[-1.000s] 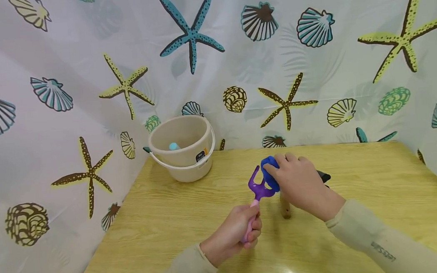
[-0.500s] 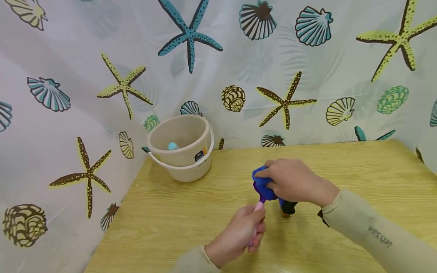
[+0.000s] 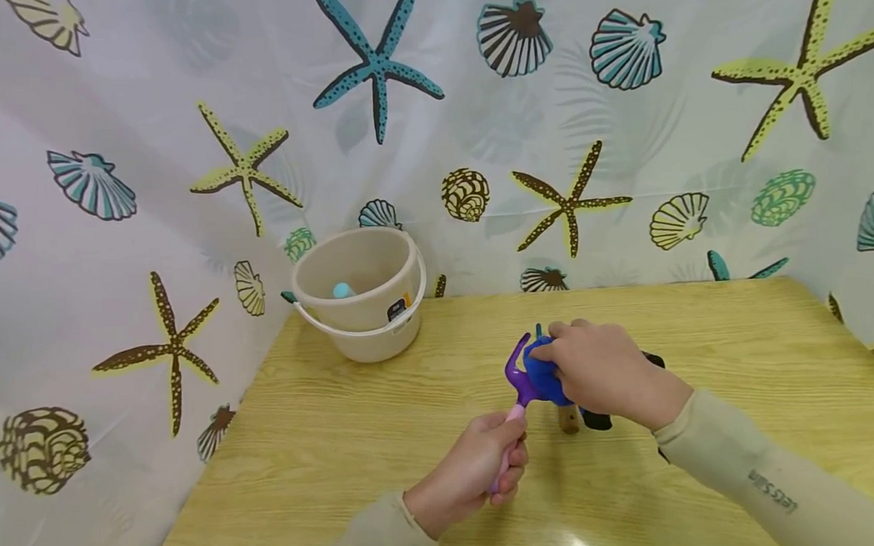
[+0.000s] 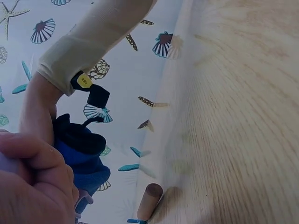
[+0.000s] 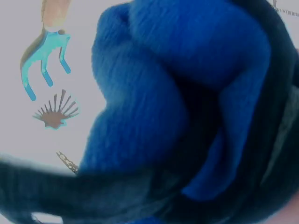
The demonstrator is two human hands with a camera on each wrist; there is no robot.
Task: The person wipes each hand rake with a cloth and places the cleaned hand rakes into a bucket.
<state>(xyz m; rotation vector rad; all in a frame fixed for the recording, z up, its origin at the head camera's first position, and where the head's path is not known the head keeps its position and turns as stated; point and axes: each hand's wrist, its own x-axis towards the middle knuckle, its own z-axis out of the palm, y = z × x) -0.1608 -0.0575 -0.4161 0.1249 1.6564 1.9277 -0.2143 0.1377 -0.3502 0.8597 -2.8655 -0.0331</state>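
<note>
In the head view my left hand grips the pink handle of a small hand fork with purple tines. My right hand pinches a blue cloth with black edging against the tines. One outer tine shows bare; the cloth and fingers hide the others. The cloth's folds fill much of the right wrist view. Behind the hands lies a second fork, teal with a wooden handle; its teal prongs appear whole in the right wrist view.
A beige bucket with a white handle stands at the table's back left, a light-blue rounded thing inside it. The wood-grain table is backed by a curtain printed with shells and starfish.
The right hand and cloth have moved left and down over the purple tines, then back right and slightly up, baring one tine. The left hand keeps its grip, shifting slightly.
</note>
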